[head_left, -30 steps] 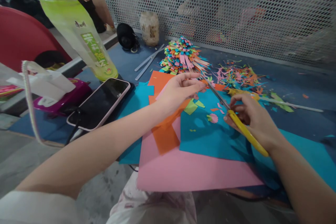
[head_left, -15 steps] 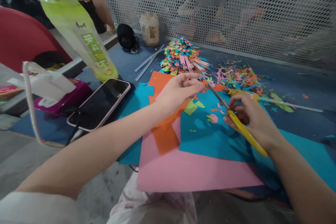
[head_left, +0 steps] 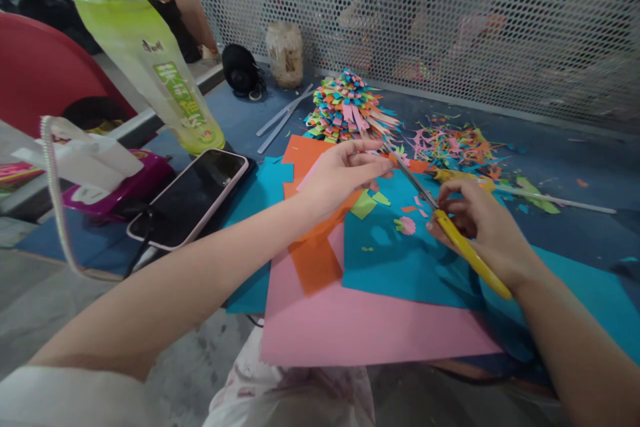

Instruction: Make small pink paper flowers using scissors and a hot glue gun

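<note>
Blue tabletop (head_left: 575, 160): yellow-handled scissors (head_left: 453, 233) in right hand (head_left: 477, 227), left hand (head_left: 340, 173) near blades (head_left: 416, 181).

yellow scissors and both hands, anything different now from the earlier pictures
Nothing visibly changed: the right hand still holds the yellow scissors, pointing toward the left hand, which stays close to their tips. The blue sheet below stayed put too.

Dim, diffuse light softly shadows blue paper (head_left: 395, 273).
</note>
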Demonstrator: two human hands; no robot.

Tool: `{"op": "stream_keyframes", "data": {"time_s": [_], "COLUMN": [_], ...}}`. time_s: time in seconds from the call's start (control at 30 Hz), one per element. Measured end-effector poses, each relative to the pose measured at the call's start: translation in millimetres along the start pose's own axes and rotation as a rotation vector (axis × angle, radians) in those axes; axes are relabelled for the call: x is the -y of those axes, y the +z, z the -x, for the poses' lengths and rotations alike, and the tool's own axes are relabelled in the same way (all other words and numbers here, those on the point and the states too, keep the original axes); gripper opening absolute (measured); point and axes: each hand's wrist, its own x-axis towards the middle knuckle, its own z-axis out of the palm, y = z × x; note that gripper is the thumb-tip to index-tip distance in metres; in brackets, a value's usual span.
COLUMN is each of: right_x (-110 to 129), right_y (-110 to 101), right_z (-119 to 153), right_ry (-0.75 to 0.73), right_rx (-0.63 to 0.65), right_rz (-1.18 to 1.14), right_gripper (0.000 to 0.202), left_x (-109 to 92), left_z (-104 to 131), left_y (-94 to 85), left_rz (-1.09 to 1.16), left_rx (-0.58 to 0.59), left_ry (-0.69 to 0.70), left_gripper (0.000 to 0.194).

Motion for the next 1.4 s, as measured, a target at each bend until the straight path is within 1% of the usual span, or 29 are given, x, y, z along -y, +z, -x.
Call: {"op": "stream_keyframes", "data": {"time_s": [0.47, 0.67, 0.8, 1.07, 1.23, 1.4], "right_x": [0.1, 0.5, 1.0, 0.1, 0.0, 0.9], "right_y": [-1.0, -0.2, -0.8, -1.2, -1.2, -1.5], "right_z": [0.1, 0.2, 0.3, -0.6, -0.5, -0.2], "right_ry": [-0.019, -0.014, -0.018, -0.036, -0.012, -0.023], "right_rx": [-0.001, 0.007, 0.012, -0.017, -0.003, -0.014], "right_rz": [0.010, -0.002, 0.026, 0.058, 0.056, 0.062], "right_gripper": [0.045, 0.046, 0.043, 0.043, 0.043, 0.043], "left_x": [0.0, 0.3, -0.2, -2.8, -3.5, -3.3], "left_z": [1.1, 0.0, 0.1, 1.6, 1.7, 1.7], "left_y": [-0.3, -1.2, -0.5, 3.7, 4.8, 4.5], "left_rz": [0.015, -0.018, -0.011, -0.002, -0.001, -0.014], "left_rx": [0.006, 0.006, 0.009, -0.039, -0.039, -0.052], "left_ry": [0.021, 0.004, -0.001, -0.029, -0.024, -0.032], "left_gripper": [0.025, 0.025, 0.024, 0.022, 0.021, 0.021]}}
